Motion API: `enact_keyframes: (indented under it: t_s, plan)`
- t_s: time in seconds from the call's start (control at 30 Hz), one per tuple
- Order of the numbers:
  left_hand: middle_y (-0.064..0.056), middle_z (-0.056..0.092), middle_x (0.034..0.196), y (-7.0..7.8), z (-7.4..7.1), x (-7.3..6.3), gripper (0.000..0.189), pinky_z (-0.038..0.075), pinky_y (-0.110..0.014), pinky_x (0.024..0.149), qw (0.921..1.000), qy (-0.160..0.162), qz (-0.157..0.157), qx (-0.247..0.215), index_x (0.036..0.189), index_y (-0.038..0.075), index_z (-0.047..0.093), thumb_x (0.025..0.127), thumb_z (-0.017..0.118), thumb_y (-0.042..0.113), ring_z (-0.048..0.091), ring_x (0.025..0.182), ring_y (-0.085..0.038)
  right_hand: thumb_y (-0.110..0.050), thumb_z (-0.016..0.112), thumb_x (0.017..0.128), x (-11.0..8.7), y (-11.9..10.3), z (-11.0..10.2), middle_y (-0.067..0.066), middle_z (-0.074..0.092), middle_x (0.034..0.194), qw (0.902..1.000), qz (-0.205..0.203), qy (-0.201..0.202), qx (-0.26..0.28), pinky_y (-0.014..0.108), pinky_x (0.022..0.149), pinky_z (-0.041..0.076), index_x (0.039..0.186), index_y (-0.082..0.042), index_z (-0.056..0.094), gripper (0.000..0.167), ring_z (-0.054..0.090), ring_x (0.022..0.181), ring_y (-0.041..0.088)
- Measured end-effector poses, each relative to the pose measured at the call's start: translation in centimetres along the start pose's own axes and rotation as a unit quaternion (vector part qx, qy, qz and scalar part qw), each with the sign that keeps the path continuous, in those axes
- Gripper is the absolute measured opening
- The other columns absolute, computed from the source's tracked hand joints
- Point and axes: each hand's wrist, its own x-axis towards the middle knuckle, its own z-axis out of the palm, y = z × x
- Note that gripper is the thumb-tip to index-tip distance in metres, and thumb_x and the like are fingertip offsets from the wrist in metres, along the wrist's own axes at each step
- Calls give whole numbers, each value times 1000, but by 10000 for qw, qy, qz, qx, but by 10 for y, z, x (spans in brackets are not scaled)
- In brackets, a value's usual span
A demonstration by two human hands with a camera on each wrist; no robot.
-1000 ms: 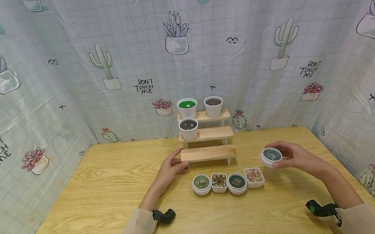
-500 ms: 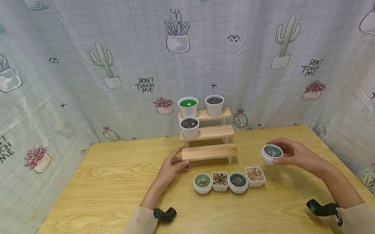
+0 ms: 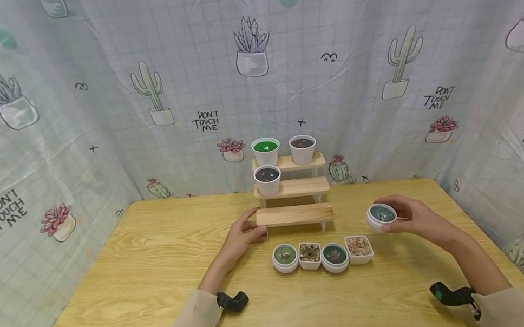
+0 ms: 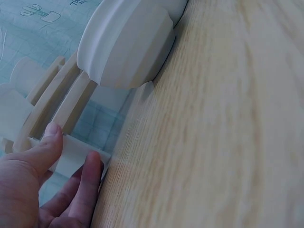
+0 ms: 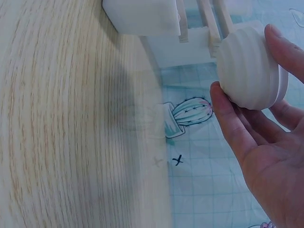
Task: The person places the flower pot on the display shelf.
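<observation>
My right hand (image 3: 411,216) holds a round white ribbed pot (image 5: 247,71) with a dark teal top between thumb and fingers. It hangs above the table, right of the others. My left hand (image 3: 241,237) grips the left end of the lowest step of a three-step wooden stand (image 3: 295,214), thumb against the wood and fingers by its white leg (image 4: 76,152). In front of the stand stand a round pot with green fill (image 3: 285,257), a square pot with pebbles (image 3: 310,254), a round dark green pot (image 3: 334,256) and a square pot with pinkish gravel (image 3: 358,248).
On the stand's top step are a white pot with bright green fill (image 3: 266,151) and one with brown fill (image 3: 303,148). A dark-filled pot (image 3: 268,179) occupies the middle step's left end. Behind the wooden table (image 3: 155,253) hangs a cactus-print curtain (image 3: 188,41).
</observation>
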Motion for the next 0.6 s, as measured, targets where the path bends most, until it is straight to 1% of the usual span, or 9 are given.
enact_keyframes:
  t_s: [0.17, 0.4, 0.6]
  plan:
    - [-20, 65, 114, -1, -1, 0, 70, 65, -36, 93, 10000, 18, 30, 25, 162, 12, 33, 101, 68, 13, 76, 97, -25, -19, 75, 96, 0, 0, -1, 19, 57, 140, 10000, -13, -31, 64, 21, 88, 60, 151, 2, 45, 66, 61, 111, -5]
    - [-20, 65, 115, -2, -1, -1, 70, 65, -38, 93, 10000, -29, 75, 5, 162, 11, 33, 101, 67, 12, 75, 97, -26, -20, 76, 96, 4, 0, 0, 23, 54, 143, 10000, 54, -59, 13, 21, 88, 60, 150, 0, 46, 65, 60, 111, -4]
    - [-21, 65, 117, -1, -1, 0, 70, 65, -37, 93, 9999, -68, 73, 19, 162, 13, 33, 101, 68, 15, 76, 97, -25, -21, 75, 96, 7, -2, 0, 23, 56, 141, 9999, 47, -79, -61, 20, 88, 59, 150, -1, 46, 64, 61, 111, -4]
